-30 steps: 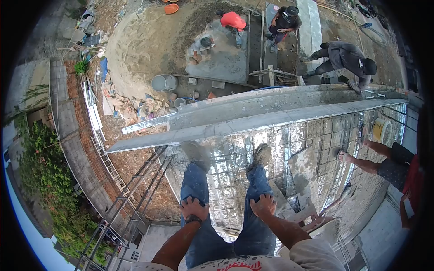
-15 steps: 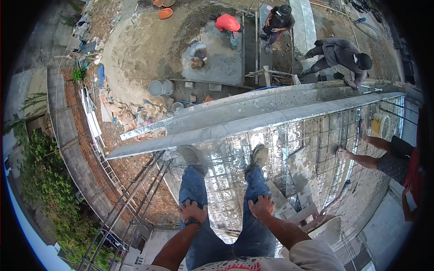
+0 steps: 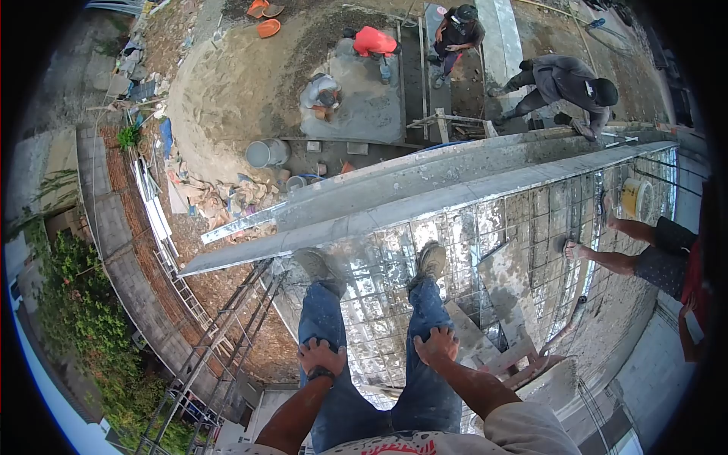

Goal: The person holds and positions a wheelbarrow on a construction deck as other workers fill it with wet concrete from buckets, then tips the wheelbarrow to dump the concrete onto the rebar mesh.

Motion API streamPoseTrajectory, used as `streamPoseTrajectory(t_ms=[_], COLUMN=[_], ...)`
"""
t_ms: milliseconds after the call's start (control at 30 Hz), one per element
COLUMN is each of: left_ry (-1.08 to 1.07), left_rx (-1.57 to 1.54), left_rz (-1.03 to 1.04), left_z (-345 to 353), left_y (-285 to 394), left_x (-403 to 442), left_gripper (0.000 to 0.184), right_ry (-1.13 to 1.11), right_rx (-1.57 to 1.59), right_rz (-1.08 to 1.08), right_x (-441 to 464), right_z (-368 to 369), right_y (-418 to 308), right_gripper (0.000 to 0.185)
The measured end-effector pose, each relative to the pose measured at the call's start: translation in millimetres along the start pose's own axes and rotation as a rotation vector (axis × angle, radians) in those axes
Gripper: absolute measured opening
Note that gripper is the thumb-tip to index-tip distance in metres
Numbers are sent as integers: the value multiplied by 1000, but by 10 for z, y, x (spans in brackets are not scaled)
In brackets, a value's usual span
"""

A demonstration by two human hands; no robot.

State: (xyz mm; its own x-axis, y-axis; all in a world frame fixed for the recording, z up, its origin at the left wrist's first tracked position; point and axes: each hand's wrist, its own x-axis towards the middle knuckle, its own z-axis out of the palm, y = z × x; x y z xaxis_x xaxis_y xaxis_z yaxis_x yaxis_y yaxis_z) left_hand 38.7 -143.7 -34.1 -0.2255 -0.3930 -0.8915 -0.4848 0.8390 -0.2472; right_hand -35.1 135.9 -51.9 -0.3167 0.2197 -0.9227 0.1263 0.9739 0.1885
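Note:
My left hand rests on my left thigh near the knee, fingers spread over the blue jeans. A dark wristband sits on that wrist. On the other knee lies my right hand, its fingers also spread and holding nothing. Both boots stand on a grid of steel rebar over shiny sheeting. Just beyond my boots runs a long concrete ledge.
Below the ledge, several co-workers are around wet concrete and a sand pile. Another person's bare leg and a yellow bucket are at right. Vertical rebar stands left. Boards lie right of my feet.
My view has shifted slightly. The crouching co-worker by the wet concrete has moved the bucket-like container a little. My hands stay on my knees.

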Motion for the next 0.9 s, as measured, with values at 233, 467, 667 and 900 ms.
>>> streamPoseTrajectory(t_ms=[233,467,667,900], left_ry=[11,22,142,84], left_rx=[-1,2,32,302], left_rz=[-7,-21,61,431], left_z=[-6,-136,-212,-438], left_y=[28,127,206,731], left_x=[-8,-38,-111,-247], left_gripper=[61,60,50,56], right_ry=[-9,40,129,157], right_rx=[18,114,502,1302], right_rz=[4,3,8,125], right_x=[8,30,-85,94], right_z=[4,-54,-309,271], right_y=[30,237,647,1693], right_gripper=[62,61,65,68])
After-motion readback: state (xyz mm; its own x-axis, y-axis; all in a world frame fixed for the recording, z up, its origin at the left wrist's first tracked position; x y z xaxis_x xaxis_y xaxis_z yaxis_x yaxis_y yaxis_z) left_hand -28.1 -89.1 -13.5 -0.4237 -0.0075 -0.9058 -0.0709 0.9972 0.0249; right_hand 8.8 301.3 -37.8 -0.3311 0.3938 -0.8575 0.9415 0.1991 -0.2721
